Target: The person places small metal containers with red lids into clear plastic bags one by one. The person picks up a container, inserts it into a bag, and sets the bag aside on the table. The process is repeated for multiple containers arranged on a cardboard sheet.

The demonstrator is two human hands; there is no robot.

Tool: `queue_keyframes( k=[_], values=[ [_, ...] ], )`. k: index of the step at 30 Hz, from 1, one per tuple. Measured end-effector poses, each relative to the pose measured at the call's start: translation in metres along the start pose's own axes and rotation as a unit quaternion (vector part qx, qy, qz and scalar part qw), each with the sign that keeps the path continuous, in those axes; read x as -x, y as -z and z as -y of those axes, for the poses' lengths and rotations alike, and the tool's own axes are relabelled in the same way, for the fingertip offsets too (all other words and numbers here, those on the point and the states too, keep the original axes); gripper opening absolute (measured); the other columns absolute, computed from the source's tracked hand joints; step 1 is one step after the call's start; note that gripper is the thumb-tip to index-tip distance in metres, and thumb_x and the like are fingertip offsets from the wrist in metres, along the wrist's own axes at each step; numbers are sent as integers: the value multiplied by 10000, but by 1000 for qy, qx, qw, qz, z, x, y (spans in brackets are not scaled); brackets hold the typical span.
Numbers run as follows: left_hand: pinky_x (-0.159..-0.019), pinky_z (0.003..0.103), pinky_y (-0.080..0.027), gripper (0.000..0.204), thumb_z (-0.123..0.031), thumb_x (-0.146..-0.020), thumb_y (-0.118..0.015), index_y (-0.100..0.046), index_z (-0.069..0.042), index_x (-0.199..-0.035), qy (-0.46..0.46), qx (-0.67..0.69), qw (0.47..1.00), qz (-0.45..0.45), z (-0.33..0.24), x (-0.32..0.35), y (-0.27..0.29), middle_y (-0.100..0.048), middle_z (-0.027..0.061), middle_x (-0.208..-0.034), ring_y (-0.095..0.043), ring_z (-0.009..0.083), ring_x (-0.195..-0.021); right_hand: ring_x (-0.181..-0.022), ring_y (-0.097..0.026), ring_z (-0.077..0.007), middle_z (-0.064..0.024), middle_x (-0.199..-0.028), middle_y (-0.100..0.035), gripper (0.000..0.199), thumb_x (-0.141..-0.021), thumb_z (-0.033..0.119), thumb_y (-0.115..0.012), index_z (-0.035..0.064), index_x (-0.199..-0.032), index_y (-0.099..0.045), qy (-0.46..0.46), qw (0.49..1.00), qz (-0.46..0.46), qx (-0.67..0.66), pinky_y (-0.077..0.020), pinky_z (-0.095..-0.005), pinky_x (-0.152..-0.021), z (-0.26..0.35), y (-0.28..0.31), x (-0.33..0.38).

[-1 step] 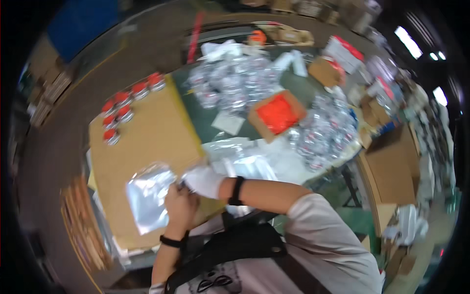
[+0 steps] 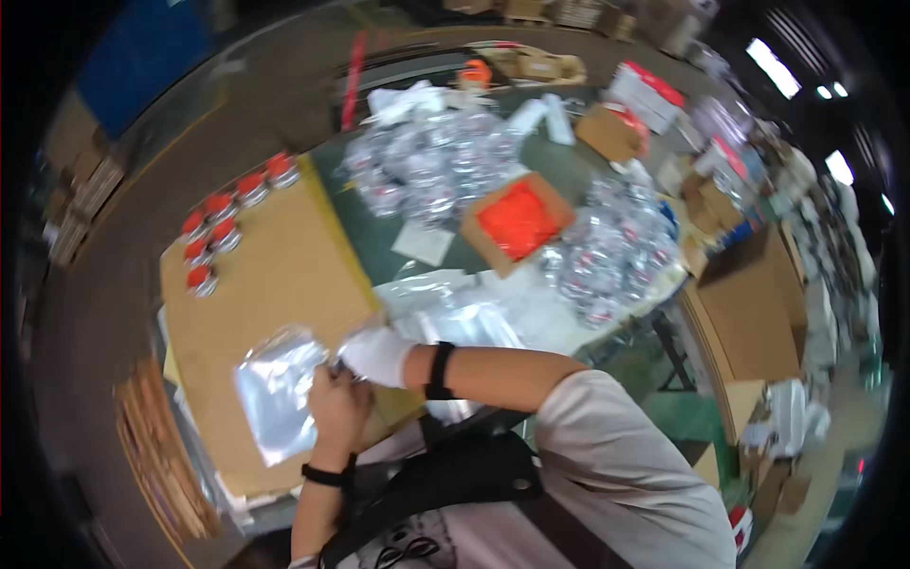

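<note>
A shiny clear plastic bag (image 2: 277, 408) lies on the brown cardboard sheet (image 2: 275, 256), crinkled toward its far end. My bare left hand (image 2: 341, 403) is closed at the bag's right edge, fingers curled. Touching it from the right is my right hand (image 2: 377, 356) in a white glove, its fingers bent down toward the left hand. What lies between the two sets of fingertips is small, blurred and mostly hidden. To the right of my hands, more flat clear bags (image 2: 464, 327) are spread on the table.
Several red-topped clear containers (image 2: 225, 234) line the cardboard's far left edge. Beyond the bags stands an open box of red pieces (image 2: 518, 223), between a heap of clear plastic containers (image 2: 427, 156) and a second heap (image 2: 611, 251). Large cardboard boxes (image 2: 749, 322) stand at the right.
The whole view has shifted a little, so the table sits slightly farther left. Both hands stay together beside the bag, with no clear change in their grip.
</note>
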State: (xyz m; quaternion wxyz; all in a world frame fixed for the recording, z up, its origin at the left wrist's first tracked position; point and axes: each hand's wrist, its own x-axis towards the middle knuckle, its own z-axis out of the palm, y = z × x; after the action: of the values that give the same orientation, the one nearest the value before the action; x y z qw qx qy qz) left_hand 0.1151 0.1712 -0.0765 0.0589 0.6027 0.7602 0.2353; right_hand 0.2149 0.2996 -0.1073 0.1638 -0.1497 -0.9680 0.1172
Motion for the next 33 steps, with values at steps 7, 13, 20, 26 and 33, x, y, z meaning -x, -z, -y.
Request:
queue_keyframes(
  k=[7, 13, 20, 26, 33],
  values=[
    [-684, 403, -474, 276, -176, -756, -738, -701, -44, -995, -72, 93, 992, 38, 7, -35, 16, -566, 142, -1000, -577, 299, -856, -742, -660, -289, -143, -805, -646, 174, -766, 162, -593, 35, -869, -655, -62, 998, 20, -20, -527, -401, -653, -5, 37, 20],
    [-715, 324, -456, 352, -158, -864, -673, -629, -41, -1194, 146, 208, 966, -40, 1, 0, 53, -567, 118, -1105, -560, 216, -920, -967, -657, -262, -175, -1099, -653, 346, -874, 119, -562, 72, -1214, -610, -318, 882, -196, -287, -528, -371, -853, -46, 113, 159],
    [-794, 390, -468, 423, -189, -877, -663, -558, -16, -1249, 131, 13, 987, -96, 50, 21, 36, -548, 172, -1112, -555, 306, -925, -963, -597, -376, -231, -1002, -621, 207, -894, 141, -553, -20, -1012, -608, -605, 730, -223, 227, -476, -457, -874, -190, 165, 337],
    [-824, 442, -510, 460, -305, -851, -690, -562, -38, -1203, 205, 6, 978, 32, 84, -1, 5, -626, 210, -1088, -629, 382, -971, -888, -643, -411, -239, -943, -657, 367, -828, 192, -638, -16, -1126, -581, -609, 752, -114, 225, -509, -497, -809, -190, 216, 287],
    [-567, 350, -492, 309, -281, -825, -741, -626, -2, -890, 225, 80, 971, -30, 100, -1, -3, -632, 135, -678, -615, 242, -599, -913, -649, -274, -127, -996, -659, 269, -840, 190, -675, 53, -1070, -657, -241, 910, -117, -318, -507, -339, -821, -27, 119, 19]
  ],
)
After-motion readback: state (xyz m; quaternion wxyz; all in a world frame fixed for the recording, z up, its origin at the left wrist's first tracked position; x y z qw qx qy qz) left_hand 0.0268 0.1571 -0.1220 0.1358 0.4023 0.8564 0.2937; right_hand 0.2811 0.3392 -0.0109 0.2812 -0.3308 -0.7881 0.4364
